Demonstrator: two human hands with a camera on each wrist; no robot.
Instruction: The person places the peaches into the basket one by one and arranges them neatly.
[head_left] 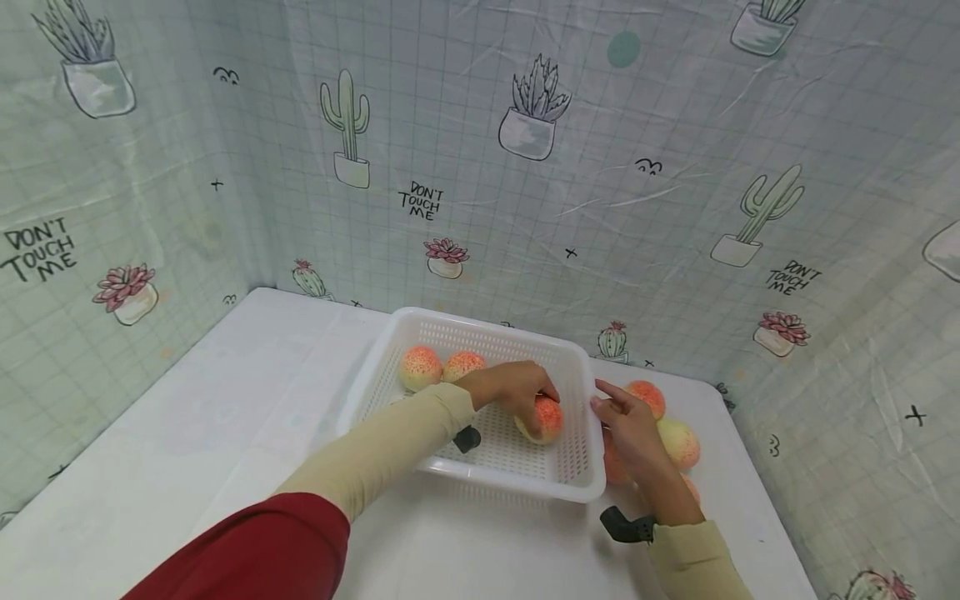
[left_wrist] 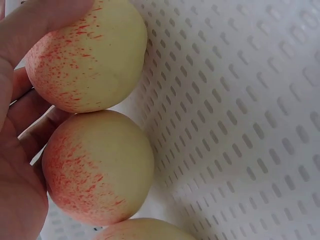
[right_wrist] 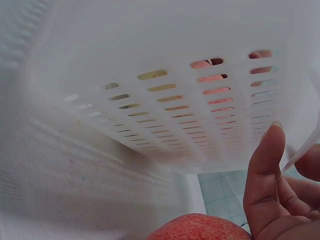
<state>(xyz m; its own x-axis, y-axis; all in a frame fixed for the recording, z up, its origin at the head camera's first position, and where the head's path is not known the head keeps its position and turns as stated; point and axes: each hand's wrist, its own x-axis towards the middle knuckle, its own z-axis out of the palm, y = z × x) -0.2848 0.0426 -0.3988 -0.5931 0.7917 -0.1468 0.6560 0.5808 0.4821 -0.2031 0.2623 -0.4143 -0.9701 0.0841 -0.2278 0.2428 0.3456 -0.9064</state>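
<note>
Cup it wide, don't pinch

At left, two peaches (head_left: 421, 368) sit inside the white basket (head_left: 480, 474). Next, the left grip (head_left: 512, 388) curls around the held peach (head_left: 548, 419), thumb over one side; a neighbouring peach (left_wrist: 102, 167) touches it. The held one looks light, firm and smooth (possibly a model fruit), so spreading fingers around its widest part should hold better than pinching. Rightward, the right grip (head_left: 633, 429) meets the basket's rim, fingers loosely parted; whether it pinches, I cannot tell. Outside, more peaches (head_left: 679, 443) lie on the desk (head_left: 270, 400).
</note>
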